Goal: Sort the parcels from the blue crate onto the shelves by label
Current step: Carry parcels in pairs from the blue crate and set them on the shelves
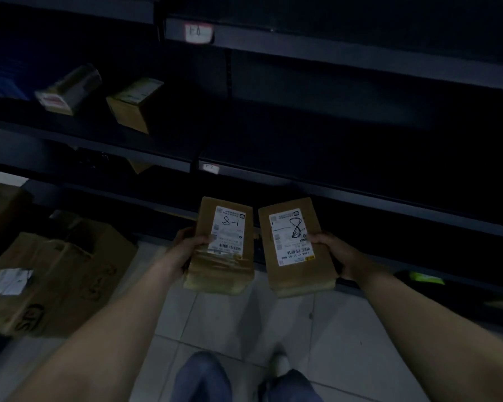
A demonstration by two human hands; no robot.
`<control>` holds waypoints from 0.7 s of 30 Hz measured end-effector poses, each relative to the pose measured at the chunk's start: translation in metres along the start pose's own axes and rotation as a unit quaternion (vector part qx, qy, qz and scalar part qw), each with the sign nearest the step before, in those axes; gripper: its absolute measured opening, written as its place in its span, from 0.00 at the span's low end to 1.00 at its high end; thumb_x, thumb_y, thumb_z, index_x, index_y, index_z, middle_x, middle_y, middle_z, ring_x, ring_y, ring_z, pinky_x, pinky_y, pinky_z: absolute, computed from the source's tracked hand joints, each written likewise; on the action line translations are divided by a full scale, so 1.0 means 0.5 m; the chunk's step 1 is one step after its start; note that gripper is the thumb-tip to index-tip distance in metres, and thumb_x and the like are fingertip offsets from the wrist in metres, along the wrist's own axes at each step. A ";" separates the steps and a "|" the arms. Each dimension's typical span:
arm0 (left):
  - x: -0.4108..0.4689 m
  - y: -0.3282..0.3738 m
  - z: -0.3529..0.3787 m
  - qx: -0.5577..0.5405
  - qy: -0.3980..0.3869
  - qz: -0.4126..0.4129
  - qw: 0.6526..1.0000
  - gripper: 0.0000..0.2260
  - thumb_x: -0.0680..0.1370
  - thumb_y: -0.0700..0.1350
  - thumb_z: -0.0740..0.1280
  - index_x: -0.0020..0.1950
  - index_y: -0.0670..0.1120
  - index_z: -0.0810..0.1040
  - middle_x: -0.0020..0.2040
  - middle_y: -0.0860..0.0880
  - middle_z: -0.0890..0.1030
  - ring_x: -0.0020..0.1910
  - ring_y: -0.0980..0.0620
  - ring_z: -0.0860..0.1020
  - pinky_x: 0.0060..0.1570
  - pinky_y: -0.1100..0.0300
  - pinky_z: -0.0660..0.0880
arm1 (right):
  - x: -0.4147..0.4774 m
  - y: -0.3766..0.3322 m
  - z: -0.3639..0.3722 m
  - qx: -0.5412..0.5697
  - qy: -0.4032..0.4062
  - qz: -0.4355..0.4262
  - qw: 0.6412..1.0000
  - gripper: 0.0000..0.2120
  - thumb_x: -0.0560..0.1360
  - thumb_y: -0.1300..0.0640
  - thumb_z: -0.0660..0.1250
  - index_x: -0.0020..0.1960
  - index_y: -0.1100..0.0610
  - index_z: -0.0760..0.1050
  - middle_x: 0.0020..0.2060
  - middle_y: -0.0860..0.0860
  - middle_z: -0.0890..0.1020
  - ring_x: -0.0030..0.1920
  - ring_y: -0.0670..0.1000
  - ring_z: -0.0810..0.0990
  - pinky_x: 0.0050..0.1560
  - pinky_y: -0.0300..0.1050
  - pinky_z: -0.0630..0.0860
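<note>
I hold two flat brown parcels side by side in front of dark shelving. My left hand (188,247) grips the left parcel (219,265) by its left edge; its white label reads "8-1". My right hand (336,250) grips the right parcel (295,274) by its right edge; its label has a handwritten "8" and a stroke, turned sideways. A shelf edge (331,50) above carries a white tag (198,32), and a smaller tag (210,167) sits on a lower shelf edge. The blue crate is not clearly visible.
Two small boxes (67,89) (134,104) rest on a shelf at upper left. A large cardboard carton (55,282) stands on the tiled floor (230,320) at left. A green-yellow object (426,277) lies low on the right. My knees show at the bottom.
</note>
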State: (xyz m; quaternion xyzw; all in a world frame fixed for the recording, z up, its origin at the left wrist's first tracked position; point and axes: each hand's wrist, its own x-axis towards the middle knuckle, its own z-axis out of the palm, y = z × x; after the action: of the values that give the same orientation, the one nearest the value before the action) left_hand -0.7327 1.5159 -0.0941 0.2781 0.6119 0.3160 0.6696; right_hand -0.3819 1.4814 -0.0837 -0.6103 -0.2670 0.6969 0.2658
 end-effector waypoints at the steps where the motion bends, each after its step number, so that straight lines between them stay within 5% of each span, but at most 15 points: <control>1: 0.012 -0.002 -0.002 0.004 -0.009 -0.007 1.000 0.29 0.69 0.43 0.75 0.65 0.47 0.65 0.55 0.42 0.79 0.52 0.43 0.80 0.46 0.49 0.78 | 0.007 0.004 0.003 0.009 0.005 0.004 1.000 0.29 0.66 0.46 0.74 0.65 0.52 0.75 0.57 0.56 0.83 0.59 0.60 0.80 0.63 0.66 0.72; 8: 0.129 0.027 -0.009 0.069 -0.083 -0.016 0.994 0.24 0.71 0.40 0.73 0.66 0.39 0.72 0.59 0.37 0.79 0.56 0.38 0.79 0.60 0.38 0.73 | 0.096 0.018 0.030 0.052 0.030 -0.010 0.998 0.27 0.66 0.49 0.73 0.63 0.56 0.76 0.54 0.57 0.84 0.56 0.59 0.82 0.60 0.58 0.76; 11: 0.196 0.032 -0.011 0.088 -0.104 -0.015 0.991 0.18 0.72 0.39 0.71 0.61 0.42 0.77 0.57 0.38 0.81 0.54 0.39 0.81 0.58 0.41 0.75 | 0.155 0.037 0.035 0.085 0.036 -0.026 0.995 0.27 0.65 0.49 0.75 0.62 0.55 0.76 0.53 0.56 0.85 0.53 0.57 0.84 0.51 0.53 0.81; 13: 0.244 0.028 -0.009 0.089 -0.111 -0.008 0.990 0.14 0.72 0.38 0.71 0.57 0.44 0.79 0.56 0.39 0.82 0.52 0.40 0.82 0.56 0.44 0.77 | 0.199 0.053 0.030 0.098 0.062 -0.037 0.993 0.27 0.65 0.49 0.76 0.63 0.54 0.76 0.55 0.57 0.84 0.56 0.59 0.82 0.57 0.59 0.78; 17: 0.349 0.008 0.007 0.083 -0.109 -0.012 0.990 0.25 0.70 0.42 0.74 0.65 0.46 0.73 0.58 0.39 0.81 0.54 0.38 0.80 0.56 0.39 0.76 | 0.289 0.071 0.003 0.103 0.106 -0.045 0.988 0.28 0.65 0.48 0.75 0.64 0.52 0.75 0.56 0.57 0.83 0.58 0.62 0.80 0.62 0.66 0.72; 21: 0.446 -0.010 0.032 0.099 -0.148 0.025 0.984 0.25 0.65 0.48 0.75 0.61 0.46 0.78 0.55 0.42 0.83 0.50 0.44 0.83 0.44 0.51 0.80 | 0.370 0.067 -0.036 0.061 0.139 -0.053 0.987 0.25 0.67 0.45 0.74 0.62 0.49 0.76 0.53 0.53 0.84 0.54 0.58 0.81 0.57 0.59 0.76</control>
State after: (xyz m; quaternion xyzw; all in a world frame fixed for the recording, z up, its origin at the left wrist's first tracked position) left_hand -0.7049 1.6832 -0.2400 0.4023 0.5272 0.2256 0.7137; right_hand -0.3867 1.5873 -0.2401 -0.6686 -0.2162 0.6053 0.3739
